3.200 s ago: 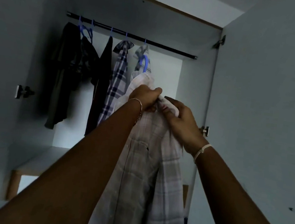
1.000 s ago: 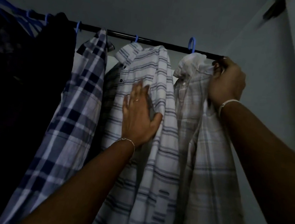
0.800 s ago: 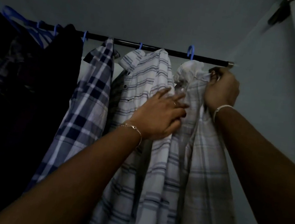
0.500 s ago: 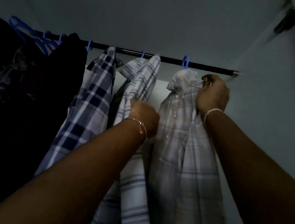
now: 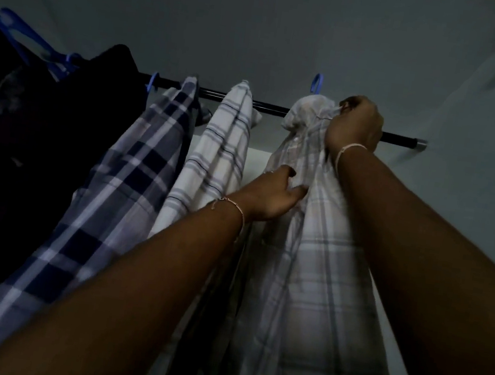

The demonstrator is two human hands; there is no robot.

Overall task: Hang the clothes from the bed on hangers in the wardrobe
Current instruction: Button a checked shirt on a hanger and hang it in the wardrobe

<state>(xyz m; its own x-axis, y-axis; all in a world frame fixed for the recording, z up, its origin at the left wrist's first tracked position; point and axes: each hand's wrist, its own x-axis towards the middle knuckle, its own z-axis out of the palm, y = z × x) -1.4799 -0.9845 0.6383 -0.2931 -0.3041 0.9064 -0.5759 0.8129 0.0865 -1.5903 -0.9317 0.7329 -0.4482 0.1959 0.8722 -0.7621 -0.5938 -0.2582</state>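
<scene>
Fingers of right hand [image 5: 355, 126] bunch soft pale plaid shirt [image 5: 322, 277] at collar | left hand [image 5: 270, 195] pinches its front | dark rail [image 5: 270, 107]

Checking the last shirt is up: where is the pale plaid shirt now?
Head view: the pale plaid shirt hangs rightmost on the rail, beside the white striped shirt; the right hand grips its collar, the left hand pinches its front.

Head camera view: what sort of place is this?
Probably inside a wardrobe: a dark rail meets the side wall, blue hangers hook over it, and shirts hang in a row, the pale plaid shirt gripped by the left hand and right hand.
</scene>
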